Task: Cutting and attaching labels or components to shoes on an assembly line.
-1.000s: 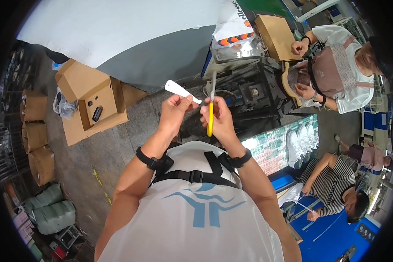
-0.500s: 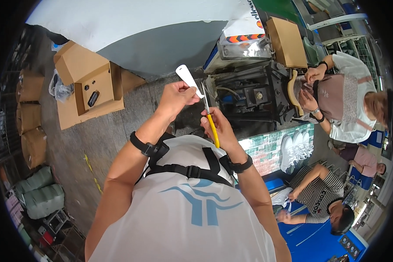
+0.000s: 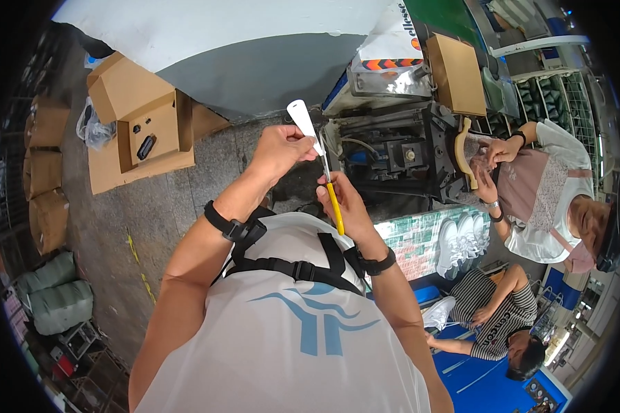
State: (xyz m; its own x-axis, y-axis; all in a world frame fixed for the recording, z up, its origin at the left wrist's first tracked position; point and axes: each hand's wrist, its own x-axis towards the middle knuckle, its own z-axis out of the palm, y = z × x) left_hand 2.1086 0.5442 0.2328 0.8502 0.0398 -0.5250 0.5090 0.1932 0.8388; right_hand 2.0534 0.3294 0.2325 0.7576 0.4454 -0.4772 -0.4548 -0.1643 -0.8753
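A slim white shoehorn (image 3: 303,122), with a small hole at its wide rounded end, is pinched in my left hand (image 3: 280,151). My right hand (image 3: 346,199) is closed round the yellow handle of a narrow metal-bladed tool (image 3: 335,206), seen nearly edge-on, so its exact kind is unclear. Its blade points away from me and meets or crosses the narrow end of the shoehorn. Both hands are close together in front of my waist, above the floor. My left fingertips partly cover the shoehorn's narrow end.
An opened cardboard box (image 3: 158,131) with small black items sits left. A white-topped grey surface (image 3: 255,76) spans the far side. Right stands a dark machine (image 3: 399,151), with white shoes (image 3: 451,244) nearer. Two co-workers (image 3: 551,186) (image 3: 496,313) work at the right.
The shoehorn has shifted slightly right and its narrow end lies closer along the blade. Both grips are kept. The co-workers at the right have moved their arms, and the view has shifted a little.
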